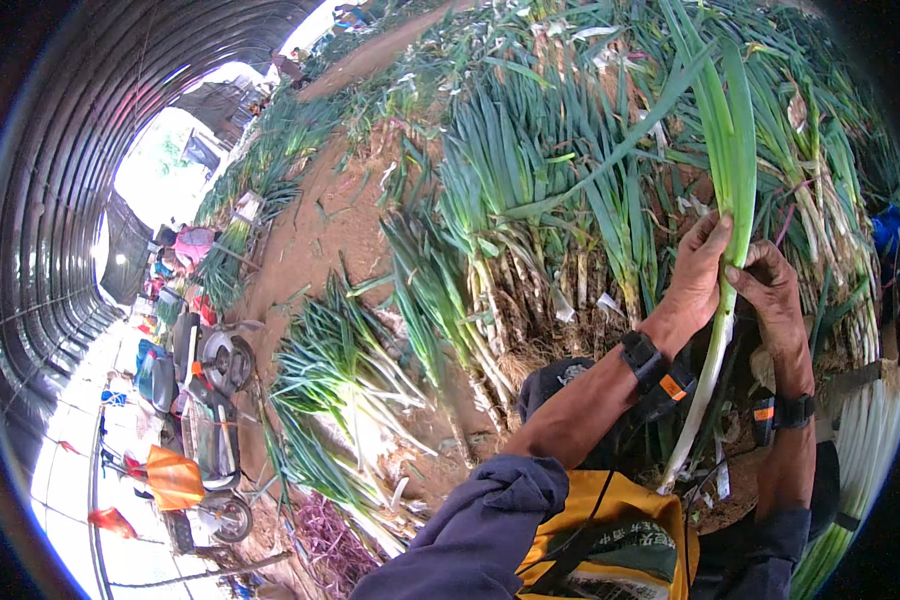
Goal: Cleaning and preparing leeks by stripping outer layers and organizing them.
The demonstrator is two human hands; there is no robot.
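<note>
Fingers (716, 232) of left hand (692, 275) and right hand (778, 295) pinch 1 green onion (736, 185): light, tender-leaved, I judge; firmest hold, pale shank (707, 395) below them.

Farm shed (35, 310), arched roof (100, 75), scallion bundles (500, 150)
</note>
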